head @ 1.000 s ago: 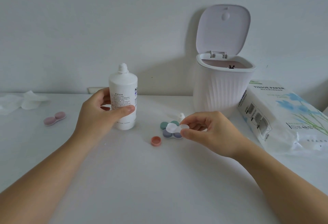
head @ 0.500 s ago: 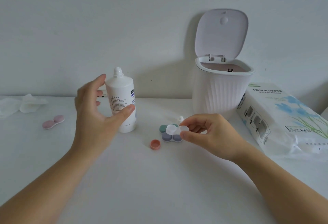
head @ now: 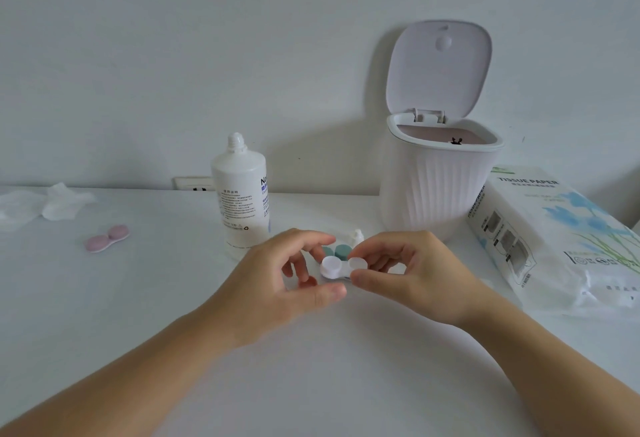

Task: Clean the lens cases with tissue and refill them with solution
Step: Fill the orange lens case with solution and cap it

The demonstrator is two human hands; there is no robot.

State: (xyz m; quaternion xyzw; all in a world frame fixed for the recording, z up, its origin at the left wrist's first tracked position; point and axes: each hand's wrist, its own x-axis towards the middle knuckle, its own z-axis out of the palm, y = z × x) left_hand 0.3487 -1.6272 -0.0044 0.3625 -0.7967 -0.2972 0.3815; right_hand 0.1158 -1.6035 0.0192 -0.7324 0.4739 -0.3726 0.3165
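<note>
— What's off to the left?

— Crumpled tissue (head: 57, 206) by the wall, and a pink lens case (head: 106, 238) lying well clear of both hands. Nearer the middle stands the solution bottle (head: 242, 199), cap off, just behind the left hand (head: 277, 292).

— Is that hand holding anything?

— Not that I can see. Its fingers are loosely curved, thumb and forefinger set apart around the left end of the white lens case (head: 337, 266); I can't tell if they touch it.

— And the case itself?

— Between the two hands, held just above the table (head: 311, 384), long axis running left to right. The right hand (head: 412, 277) pinches its right cap between thumb and fingertip, so that hand has it; the left cap faces the left hand.

— Room to work?

— A teal-capped case (head: 341, 251) sits right behind, the bin (head: 440, 187) and tissue pack (head: 554, 239) crowd the right. I'd judge the open room is toward the person, in front
</note>
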